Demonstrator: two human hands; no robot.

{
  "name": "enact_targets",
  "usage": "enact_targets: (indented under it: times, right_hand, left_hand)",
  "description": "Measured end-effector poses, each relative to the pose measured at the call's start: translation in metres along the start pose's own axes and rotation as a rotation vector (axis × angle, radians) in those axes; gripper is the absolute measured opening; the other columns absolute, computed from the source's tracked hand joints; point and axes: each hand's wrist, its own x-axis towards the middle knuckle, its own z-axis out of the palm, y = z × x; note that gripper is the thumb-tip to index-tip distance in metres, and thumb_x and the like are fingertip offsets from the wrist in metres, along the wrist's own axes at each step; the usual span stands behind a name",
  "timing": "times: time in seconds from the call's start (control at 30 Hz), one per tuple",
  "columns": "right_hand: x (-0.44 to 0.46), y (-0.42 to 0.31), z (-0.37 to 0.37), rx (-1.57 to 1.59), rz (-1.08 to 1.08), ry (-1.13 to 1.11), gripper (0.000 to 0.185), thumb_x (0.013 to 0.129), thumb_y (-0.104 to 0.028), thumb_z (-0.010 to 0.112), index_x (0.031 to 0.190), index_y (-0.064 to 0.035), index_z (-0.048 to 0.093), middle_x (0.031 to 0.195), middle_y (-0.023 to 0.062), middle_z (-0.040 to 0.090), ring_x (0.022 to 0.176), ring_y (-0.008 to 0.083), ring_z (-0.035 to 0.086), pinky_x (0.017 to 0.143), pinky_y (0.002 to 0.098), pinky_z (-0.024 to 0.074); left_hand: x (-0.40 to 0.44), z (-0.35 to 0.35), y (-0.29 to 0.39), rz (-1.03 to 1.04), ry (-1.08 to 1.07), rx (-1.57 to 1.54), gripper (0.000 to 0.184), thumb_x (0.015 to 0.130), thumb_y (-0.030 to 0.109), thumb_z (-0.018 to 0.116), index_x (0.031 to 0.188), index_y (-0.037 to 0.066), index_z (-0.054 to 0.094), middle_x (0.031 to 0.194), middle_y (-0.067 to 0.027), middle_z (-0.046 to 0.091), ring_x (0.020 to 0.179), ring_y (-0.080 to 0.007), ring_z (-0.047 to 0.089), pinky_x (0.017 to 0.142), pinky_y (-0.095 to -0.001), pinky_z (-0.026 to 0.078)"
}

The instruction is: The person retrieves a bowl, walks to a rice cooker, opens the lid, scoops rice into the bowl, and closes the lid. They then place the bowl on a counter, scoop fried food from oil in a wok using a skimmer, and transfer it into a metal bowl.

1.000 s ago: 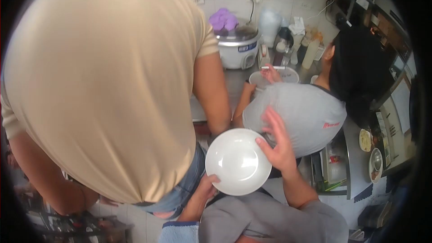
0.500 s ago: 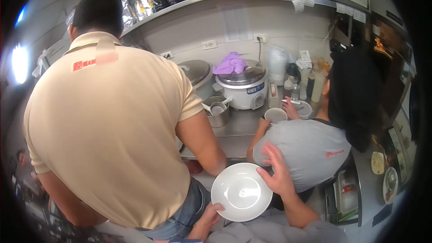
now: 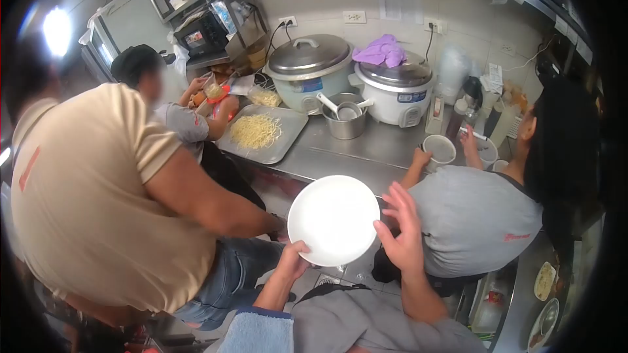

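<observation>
A round white plate (image 3: pixel 334 221) sits in front of me, tilted with its face toward the camera. My left hand (image 3: pixel 294 260) grips its lower left rim, thumb on top; the fingers underneath are hidden. Raised at the plate's right side, my right hand (image 3: pixel 401 230) is open with fingers apart. Its thumb is close to the rim, and I cannot tell whether it touches. Below my left forearm shows a blue cloth (image 3: pixel 258 331).
A person in beige (image 3: pixel 91 196) is close on my left, one in grey (image 3: pixel 471 222) on my right. Another person (image 3: pixel 183 117) works beyond. The steel counter (image 3: pixel 314 160) holds a tray (image 3: pixel 284 140) of noodles (image 3: pixel 255 132), two rice cookers (image 3: pixel 309 65) (image 3: pixel 396 88) and a pot (image 3: pixel 347 127).
The person in beige now appears farther left and lower, so the noodle tray and a third co-worker have come into view. My plate appears higher and slightly left, still in my left hand.
</observation>
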Motion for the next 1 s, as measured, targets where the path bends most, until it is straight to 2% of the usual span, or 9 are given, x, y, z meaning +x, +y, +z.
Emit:
enact_targets:
  times: [0.13,0.37,0.4,0.53,0.63,0.67,0.73,0.9,1.0]
  right_hand:
    - [0.03,0.007,0.038,0.129,-0.027,-0.066,0.056,0.079,-0.003,0.065,0.131,0.0009,0.045,0.135,0.019,0.04,0.111,0.0267,0.056,0.084,0.0336,0.0501]
    - [0.116,0.059,0.093,0.238,0.033,0.046,0.054,0.081,-0.003,0.064,0.131,-0.0017,0.045,0.125,0.0159,0.05,0.105,0.0217,0.059,0.081,0.0295,0.0506]
    - [0.129,0.072,0.097,0.257,0.055,0.084,0.053,0.082,-0.004,0.064,0.131,-0.0017,0.045,0.122,0.0152,0.052,0.104,0.0206,0.059,0.08,0.0288,0.0502]
    - [0.187,0.134,0.098,0.361,0.146,0.237,0.05,0.083,-0.006,0.065,0.13,-0.0017,0.046,0.109,0.0114,0.06,0.098,0.015,0.06,0.08,0.0256,0.048]
    - [0.259,0.183,0.081,0.363,0.228,0.459,0.047,0.082,-0.01,0.066,0.126,-0.0015,0.05,0.099,0.0085,0.064,0.088,0.0129,0.061,0.078,0.0251,0.0474]
    - [0.289,0.199,0.072,0.334,0.279,0.554,0.045,0.082,-0.01,0.066,0.124,-0.0016,0.052,0.095,0.0075,0.065,0.085,0.0123,0.061,0.076,0.0252,0.0474]
    - [0.36,0.26,0.054,0.326,0.184,0.658,0.044,0.079,-0.013,0.066,0.121,-0.0043,0.055,0.094,0.0095,0.067,0.087,0.0164,0.063,0.074,0.0282,0.0482]
    - [0.524,0.344,0.009,-0.683,-0.019,0.56,0.05,0.075,-0.019,0.065,0.122,-0.0082,0.054,0.105,0.0174,0.065,0.098,0.0333,0.061,0.082,0.0395,0.0486]
    - [0.57,0.387,-0.007,-0.964,0.089,0.102,0.05,0.078,-0.019,0.061,0.127,-0.0118,0.05,0.111,0.0183,0.062,0.105,0.0345,0.058,0.087,0.0423,0.047]
  left_hand:
    - [-0.005,-0.002,0.026,0.086,0.061,-0.011,0.055,0.061,0.006,0.049,0.114,-0.011,0.046,0.088,-0.0178,0.061,0.062,-0.0271,0.064,0.042,-0.0313,0.052]
    - [0.017,-0.05,0.047,0.137,0.05,-0.036,0.067,0.062,0.004,0.049,0.127,-0.007,0.038,0.112,-0.0175,0.053,0.095,-0.0304,0.059,0.066,-0.0367,0.056]
    - [0.021,-0.061,0.049,0.115,0.068,0.02,0.069,0.059,0.005,0.05,0.127,-0.005,0.04,0.117,-0.0161,0.054,0.104,-0.0318,0.057,0.085,-0.042,0.053]
    - [0.039,-0.056,0.061,0.157,0.173,-0.064,0.067,0.06,0.007,0.051,0.126,-0.005,0.041,0.113,-0.0161,0.055,0.096,-0.0318,0.06,0.074,-0.0401,0.055]
    - [0.063,-0.068,0.075,0.094,0.149,-0.037,0.067,0.061,0.007,0.051,0.125,-0.006,0.041,0.113,-0.0164,0.055,0.098,-0.0318,0.059,0.075,-0.0408,0.055]
    - [0.076,-0.077,0.076,0.05,0.168,-0.055,0.066,0.061,0.008,0.051,0.125,-0.006,0.041,0.114,-0.0167,0.055,0.105,-0.0316,0.056,0.086,-0.0426,0.051]
    - [0.105,-0.08,0.085,0.059,0.196,-0.061,0.065,0.061,0.008,0.051,0.124,-0.006,0.042,0.113,-0.0162,0.055,0.105,-0.0311,0.056,0.088,-0.0422,0.049]
    - [0.183,-0.085,0.117,0.083,0.207,0.047,0.066,0.06,0.005,0.051,0.124,-0.007,0.043,0.111,-0.0152,0.056,0.105,-0.0298,0.056,0.092,-0.04,0.046]
    - [0.214,-0.083,0.145,0.067,0.253,0.145,0.066,0.06,0.005,0.051,0.124,-0.006,0.043,0.11,-0.0152,0.057,0.103,-0.0294,0.057,0.091,-0.0389,0.046]
